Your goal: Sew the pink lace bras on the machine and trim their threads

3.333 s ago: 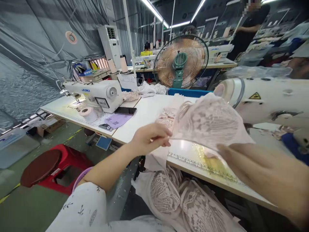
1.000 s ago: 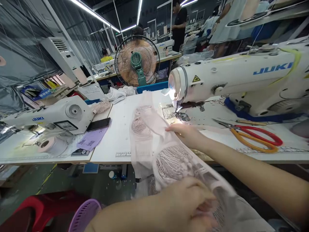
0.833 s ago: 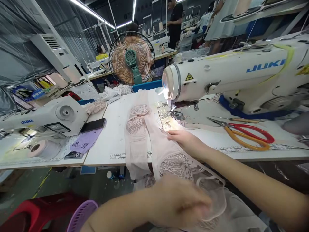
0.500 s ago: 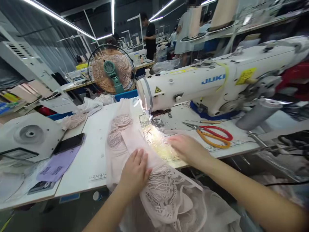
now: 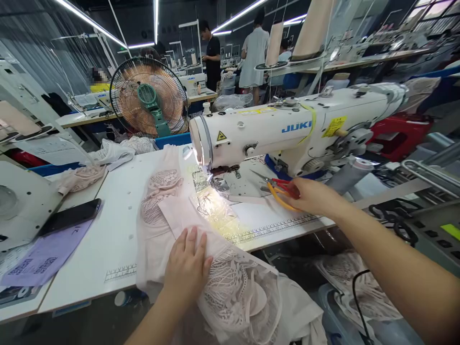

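My left hand (image 5: 189,261) lies flat with its fingers stretched over a pale pink lace bra garment (image 5: 233,287), pressing it near the table's front edge. Part of the garment spreads over the white table and part hangs off the front. My right hand (image 5: 311,195) is closed round the handles of scissors (image 5: 276,188) with one red and one orange grip. Their blades point left toward the sewing machine's base. A white JUKI sewing machine (image 5: 251,136) stands behind, its lamp lighting the needle area and a clear plastic-covered patch (image 5: 215,206) of the table.
On the left a dark phone (image 5: 70,218) rests on purple paper (image 5: 46,258). A black fan (image 5: 147,96) with a green hub stands behind the table. A grey cylinder (image 5: 348,175) is at right, and more lace pieces (image 5: 355,278) lie low there. People stand in the background.
My right hand has moved right from beside the lit patch to the scissors and now grips them. My left hand stays on the garment. The view has shifted slightly to the right.
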The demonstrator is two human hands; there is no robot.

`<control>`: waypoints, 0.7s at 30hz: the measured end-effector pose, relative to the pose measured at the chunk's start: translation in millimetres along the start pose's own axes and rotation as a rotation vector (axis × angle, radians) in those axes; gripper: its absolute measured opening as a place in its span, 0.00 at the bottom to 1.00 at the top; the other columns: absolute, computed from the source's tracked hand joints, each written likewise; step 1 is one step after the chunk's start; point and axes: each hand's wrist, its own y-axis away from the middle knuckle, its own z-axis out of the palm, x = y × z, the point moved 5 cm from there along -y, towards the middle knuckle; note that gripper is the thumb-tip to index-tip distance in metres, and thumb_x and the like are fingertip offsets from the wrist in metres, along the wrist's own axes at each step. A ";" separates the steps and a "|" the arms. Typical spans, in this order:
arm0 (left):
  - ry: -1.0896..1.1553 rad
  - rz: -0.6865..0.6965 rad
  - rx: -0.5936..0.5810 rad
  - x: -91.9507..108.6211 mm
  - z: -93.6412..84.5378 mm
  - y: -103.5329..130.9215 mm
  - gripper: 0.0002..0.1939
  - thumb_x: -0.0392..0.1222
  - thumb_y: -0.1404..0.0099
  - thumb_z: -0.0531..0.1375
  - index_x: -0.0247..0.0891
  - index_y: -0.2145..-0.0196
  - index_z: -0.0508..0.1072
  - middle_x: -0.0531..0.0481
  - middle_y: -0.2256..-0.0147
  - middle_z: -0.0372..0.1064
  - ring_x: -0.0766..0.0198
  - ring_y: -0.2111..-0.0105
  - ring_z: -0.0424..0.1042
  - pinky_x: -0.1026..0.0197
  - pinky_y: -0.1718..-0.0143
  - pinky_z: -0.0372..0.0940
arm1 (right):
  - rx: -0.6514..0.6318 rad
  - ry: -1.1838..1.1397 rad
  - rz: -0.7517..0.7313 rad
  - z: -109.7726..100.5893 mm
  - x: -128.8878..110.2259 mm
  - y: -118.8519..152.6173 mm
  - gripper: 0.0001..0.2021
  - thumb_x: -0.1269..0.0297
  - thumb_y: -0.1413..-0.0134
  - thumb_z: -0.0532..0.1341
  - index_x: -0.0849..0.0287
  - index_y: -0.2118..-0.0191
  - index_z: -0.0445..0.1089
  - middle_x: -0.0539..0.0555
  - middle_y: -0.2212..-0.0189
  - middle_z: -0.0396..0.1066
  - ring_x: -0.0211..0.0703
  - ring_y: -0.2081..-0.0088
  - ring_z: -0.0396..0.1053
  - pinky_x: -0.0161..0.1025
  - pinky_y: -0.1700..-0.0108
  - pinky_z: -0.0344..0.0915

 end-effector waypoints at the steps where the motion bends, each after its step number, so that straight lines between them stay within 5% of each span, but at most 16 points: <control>1: 0.000 -0.003 -0.009 0.9 -0.5 -0.2 0.21 0.43 0.34 0.53 0.33 0.46 0.71 0.34 0.45 0.67 0.40 0.45 0.66 0.44 0.52 0.68 | 0.004 0.001 0.015 -4.0 -6.3 -9.3 0.08 0.60 0.47 0.61 0.59 0.65 0.66 0.61 0.66 0.74 0.51 0.65 0.72 0.41 0.68 0.63; 8: -0.026 0.001 -0.038 2.9 -4.1 -3.4 0.22 0.46 0.32 0.52 0.33 0.45 0.70 0.34 0.45 0.67 0.41 0.44 0.66 0.45 0.51 0.68 | 0.010 0.004 0.098 -3.3 -52.3 -68.8 0.16 0.56 0.39 0.58 0.63 0.52 0.67 0.57 0.56 0.70 0.45 0.58 0.70 0.46 0.57 0.68; 16: 0.006 0.000 -0.063 3.8 -1.6 -3.4 0.23 0.47 0.32 0.52 0.32 0.45 0.70 0.33 0.45 0.66 0.39 0.44 0.65 0.44 0.50 0.67 | -0.071 0.039 0.093 19.0 -34.7 -22.8 0.13 0.58 0.37 0.57 0.61 0.52 0.69 0.57 0.52 0.69 0.45 0.53 0.69 0.49 0.52 0.68; 21: -0.021 -0.030 -0.129 5.8 -1.3 -4.3 0.23 0.48 0.31 0.51 0.34 0.44 0.69 0.33 0.43 0.65 0.39 0.43 0.64 0.44 0.48 0.66 | -0.107 -0.021 0.125 30.3 -23.1 -25.0 0.14 0.59 0.36 0.57 0.60 0.50 0.67 0.56 0.51 0.68 0.46 0.53 0.68 0.49 0.53 0.68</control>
